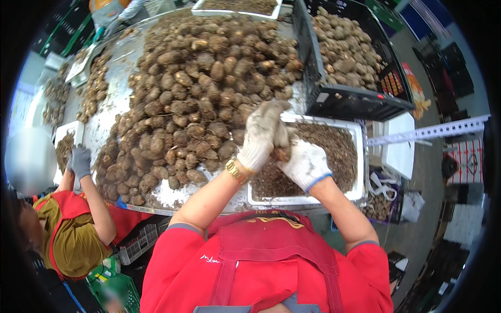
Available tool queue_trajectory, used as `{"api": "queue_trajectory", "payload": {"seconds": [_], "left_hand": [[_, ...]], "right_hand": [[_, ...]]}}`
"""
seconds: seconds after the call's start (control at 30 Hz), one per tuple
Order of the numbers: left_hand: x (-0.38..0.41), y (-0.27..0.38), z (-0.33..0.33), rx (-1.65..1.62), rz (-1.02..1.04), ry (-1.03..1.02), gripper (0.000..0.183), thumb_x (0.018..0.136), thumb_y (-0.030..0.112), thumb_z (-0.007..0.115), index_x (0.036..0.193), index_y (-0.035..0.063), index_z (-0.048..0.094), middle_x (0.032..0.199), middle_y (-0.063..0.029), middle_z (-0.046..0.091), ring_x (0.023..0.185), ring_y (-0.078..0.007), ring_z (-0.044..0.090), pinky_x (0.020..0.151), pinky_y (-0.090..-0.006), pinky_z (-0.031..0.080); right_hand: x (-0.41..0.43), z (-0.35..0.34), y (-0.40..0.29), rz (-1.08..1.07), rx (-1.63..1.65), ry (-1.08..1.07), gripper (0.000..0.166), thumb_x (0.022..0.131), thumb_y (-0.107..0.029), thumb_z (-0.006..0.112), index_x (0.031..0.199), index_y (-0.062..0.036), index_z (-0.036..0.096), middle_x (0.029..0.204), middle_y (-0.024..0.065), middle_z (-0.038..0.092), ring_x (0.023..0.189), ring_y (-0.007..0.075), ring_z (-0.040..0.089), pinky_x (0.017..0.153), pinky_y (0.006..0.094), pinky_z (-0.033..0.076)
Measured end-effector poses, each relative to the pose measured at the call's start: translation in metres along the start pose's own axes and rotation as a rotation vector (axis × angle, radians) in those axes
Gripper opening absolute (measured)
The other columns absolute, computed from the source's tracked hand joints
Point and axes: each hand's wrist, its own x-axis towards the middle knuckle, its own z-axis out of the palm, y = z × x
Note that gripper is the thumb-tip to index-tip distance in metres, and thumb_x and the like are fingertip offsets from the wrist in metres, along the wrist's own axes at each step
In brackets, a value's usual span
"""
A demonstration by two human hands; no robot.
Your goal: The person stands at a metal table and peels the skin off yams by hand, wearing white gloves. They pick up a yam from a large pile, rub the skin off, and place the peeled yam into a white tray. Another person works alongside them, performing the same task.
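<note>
Both my hands wear dirty white knit gloves and meet over the near-right part of the table. My left hand [261, 133] is wrapped around the upper left side of a small brown taro corm [282, 153]. My right hand [307, 162] grips the same corm from the right; the fingers overlap and hide most of it. Beneath them lies a white foam tray [362, 160] filled with brown peel and root scraps [332, 144]. A large heap of hairy taro corms [195, 90] spreads over the metal table beyond and left of my hands.
A black plastic crate [352, 98] of taro corms [344, 51] stands beyond the tray at right. Another foam tray [238, 15] sits at the far edge. Co-workers' gloved hands [80, 160] are at left and far left. A perforated white metal strip [430, 131] juts in from the right.
</note>
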Motion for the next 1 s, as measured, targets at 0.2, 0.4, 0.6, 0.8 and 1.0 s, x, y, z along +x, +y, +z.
{"api": "queue_trajectory", "payload": {"seconds": [0.2, 0.4, 0.6, 0.8, 1.0], "left_hand": [[0.024, -0.045, -0.010, -0.417, -0.545, -0.035, 0.039, 0.098, 0.026, 0.052, 0.129, 0.0020, 0.051, 0.089, -0.0146, 0.068, 0.073, -0.0211, 0.067, 0.065, -0.0336, 0.057], [-0.028, 0.006, 0.008, -0.083, -0.335, -0.347, 0.049, 0.095, 0.029, 0.056, 0.133, -0.0009, 0.047, 0.115, -0.0150, 0.065, 0.102, -0.0163, 0.061, 0.089, -0.0301, 0.050], [-0.055, 0.004, 0.009, 0.223, -0.097, -0.258, 0.028, 0.097, 0.023, 0.053, 0.110, -0.0005, 0.060, 0.103, -0.0115, 0.068, 0.098, -0.0154, 0.061, 0.088, -0.0297, 0.049], [-0.050, -0.008, 0.005, 0.489, 0.290, -0.167, 0.025, 0.098, 0.019, 0.049, 0.091, -0.0003, 0.063, 0.087, -0.0099, 0.068, 0.087, -0.0193, 0.063, 0.080, -0.0356, 0.050], [-0.007, -0.012, 0.003, 0.409, -0.375, -0.192, 0.030, 0.094, 0.022, 0.057, 0.113, -0.0013, 0.061, 0.104, -0.0133, 0.068, 0.088, -0.0185, 0.065, 0.080, -0.0310, 0.052]], "right_hand": [[-0.002, 0.023, 0.019, 0.005, 0.080, 0.210, 0.031, 0.075, -0.022, 0.072, 0.101, -0.0070, 0.063, 0.087, 0.0168, 0.068, 0.079, 0.0376, 0.066, 0.070, 0.0439, 0.054], [-0.015, 0.034, 0.032, 0.012, 0.883, -0.005, 0.034, 0.076, -0.013, 0.075, 0.107, -0.0036, 0.065, 0.094, 0.0071, 0.070, 0.086, 0.0203, 0.067, 0.078, 0.0335, 0.053], [-0.024, 0.010, 0.015, 0.225, 1.565, -0.230, 0.056, 0.072, -0.010, 0.080, 0.122, -0.0039, 0.056, 0.116, 0.0049, 0.063, 0.105, 0.0148, 0.061, 0.091, 0.0308, 0.049], [-0.024, 0.023, 0.025, -0.122, 0.510, 0.088, 0.064, 0.069, -0.019, 0.081, 0.125, -0.0062, 0.054, 0.114, 0.0131, 0.065, 0.104, 0.0226, 0.064, 0.090, 0.0336, 0.051], [-0.023, 0.021, 0.032, -0.063, 0.017, 0.178, 0.046, 0.072, -0.022, 0.076, 0.113, -0.0119, 0.061, 0.089, 0.0146, 0.067, 0.080, 0.0345, 0.066, 0.068, 0.0425, 0.054]]}}
